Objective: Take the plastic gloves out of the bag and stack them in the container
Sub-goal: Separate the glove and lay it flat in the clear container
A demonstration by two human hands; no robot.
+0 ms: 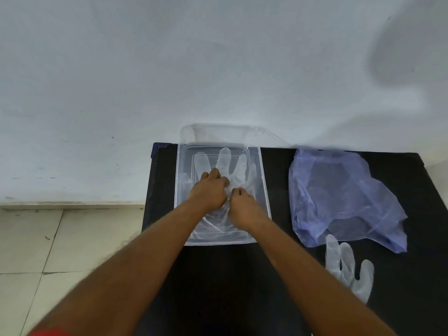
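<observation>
On a black table [242, 275] by a pale wall [169, 57], a clear container [264, 190] is sitting toward the far left side, its lid [218, 132] leaning up against the wall behind it. Both of a person's hands are reaching down into the container from the near side. A clear plastic glove [225, 158] is lying flat inside, its fingers pointing away toward the wall. The left hand [208, 190] is resting on the glove's palm area with its fingers curled, and the right hand [242, 204] is just beside it, fingers also curled, seeming to be pinching crumpled film between the two hands, though the film is too clear to say exactly what each one is holding. To the right, well apart from the container, a thin blue bag [339, 195] is lying slack and open. Just beyond its near edge, a second glove [349, 270] is lying loose on the table. The step in hand looks like smoothing or settling a glove into the stack. The next move probably calls for letting go, reaching right for the loose glove, and laying it flat on top, with care since the film is light and clingy.
</observation>
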